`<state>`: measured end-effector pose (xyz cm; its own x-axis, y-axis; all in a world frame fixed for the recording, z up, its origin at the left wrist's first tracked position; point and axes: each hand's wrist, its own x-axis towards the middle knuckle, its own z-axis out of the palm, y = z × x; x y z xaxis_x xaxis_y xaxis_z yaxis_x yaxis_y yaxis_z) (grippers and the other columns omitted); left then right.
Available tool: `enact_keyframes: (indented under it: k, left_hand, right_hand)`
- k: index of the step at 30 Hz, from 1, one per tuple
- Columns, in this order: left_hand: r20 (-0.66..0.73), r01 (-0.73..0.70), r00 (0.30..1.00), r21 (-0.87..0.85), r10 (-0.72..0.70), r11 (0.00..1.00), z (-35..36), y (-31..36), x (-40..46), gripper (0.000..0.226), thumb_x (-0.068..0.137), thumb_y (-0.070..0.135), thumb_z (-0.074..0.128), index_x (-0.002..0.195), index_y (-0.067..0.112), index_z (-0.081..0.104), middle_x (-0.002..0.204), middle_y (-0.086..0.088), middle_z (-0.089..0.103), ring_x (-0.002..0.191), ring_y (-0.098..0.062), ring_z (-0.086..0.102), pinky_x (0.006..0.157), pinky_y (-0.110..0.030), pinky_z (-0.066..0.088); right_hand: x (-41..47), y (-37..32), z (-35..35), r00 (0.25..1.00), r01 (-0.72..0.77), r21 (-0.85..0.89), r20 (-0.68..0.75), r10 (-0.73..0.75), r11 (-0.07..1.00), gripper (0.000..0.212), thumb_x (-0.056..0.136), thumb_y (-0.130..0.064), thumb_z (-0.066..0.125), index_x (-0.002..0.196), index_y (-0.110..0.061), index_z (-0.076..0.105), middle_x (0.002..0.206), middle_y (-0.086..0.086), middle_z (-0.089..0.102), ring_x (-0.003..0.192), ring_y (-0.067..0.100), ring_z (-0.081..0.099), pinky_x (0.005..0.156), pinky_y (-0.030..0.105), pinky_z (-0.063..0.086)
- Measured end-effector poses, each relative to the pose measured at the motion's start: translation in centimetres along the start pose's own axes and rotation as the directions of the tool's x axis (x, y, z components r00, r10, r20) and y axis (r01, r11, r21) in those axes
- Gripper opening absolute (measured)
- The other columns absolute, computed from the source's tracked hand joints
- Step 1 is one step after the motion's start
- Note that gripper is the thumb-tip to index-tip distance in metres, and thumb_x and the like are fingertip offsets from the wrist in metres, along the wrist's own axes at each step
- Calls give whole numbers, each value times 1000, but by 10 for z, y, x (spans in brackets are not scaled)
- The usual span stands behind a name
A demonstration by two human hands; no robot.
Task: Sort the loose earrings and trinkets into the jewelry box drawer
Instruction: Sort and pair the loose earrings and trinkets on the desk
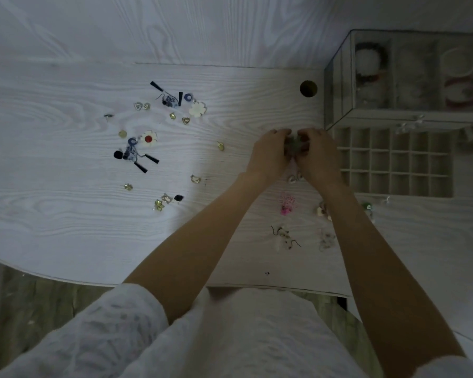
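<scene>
We see both hands meeting over the desk (66, 85), just left of the open drawer (393, 162). The left hand (271, 154) and the right hand (318, 156) have their fingers curled in on one small dark greenish trinket (294, 144), held between them a little above the desk. What it is we cannot tell; it is blurred and half hidden by the fingers.

We judge the step in hand to be handling one piece, perhaps pairing or untangling it, before it goes into a compartment. The drawer's grid of small cells looks empty from here, so the sorting seems barely begun. The drawer sits pulled out from the glass-topped box (404, 77), whose upper tray holds bracelets and rings.

Most of the task's things still lie loose. To the left are the black tassel earrings (141, 159), two white flowers, one with a red centre (148, 138), and several small gold pieces such as the hoop (195, 179). Nearer us, between the forearms, lie a pink trinket (286, 204) and a thin wire-hooked pair (284, 236).

The next move, as we judge it, calls for carrying the piece a short way right and letting it go over one cell. The cells are narrow, so the release must be well centred, and the hands must keep clear of the box's glass edge.
</scene>
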<state>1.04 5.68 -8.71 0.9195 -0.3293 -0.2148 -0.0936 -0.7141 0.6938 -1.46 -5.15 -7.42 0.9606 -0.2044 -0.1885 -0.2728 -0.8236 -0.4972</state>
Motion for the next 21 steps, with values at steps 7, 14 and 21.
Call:
enact_keyframes:
  k: [7,14,21]
  left_hand:
    - [-31,-51,998,-91,48,995,-25,-13,-23,39,88,9,53,127,6,53,117,-10,64,102,-24,62,94,-36,46]
    - [-195,-336,914,129,357,933,-97,-65,-89,24,92,23,52,112,15,64,92,2,71,83,-11,64,68,-24,50]
    - [-398,123,916,178,-43,976,-141,-140,-145,24,87,20,61,111,16,64,97,3,70,92,-19,59,77,-29,45]
  right_hand:
    - [-23,-11,-12,975,174,-38,-132,-178,984,27,82,-1,53,108,-4,62,108,15,59,94,29,58,80,35,46]
    - [-41,-51,5,921,390,-12,-5,-390,921,24,86,-3,54,107,-10,63,105,8,62,94,22,57,75,23,38]
    - [-13,-92,67,941,326,8,90,-325,945,34,87,-7,55,121,-5,56,114,19,54,104,33,51,82,32,40]
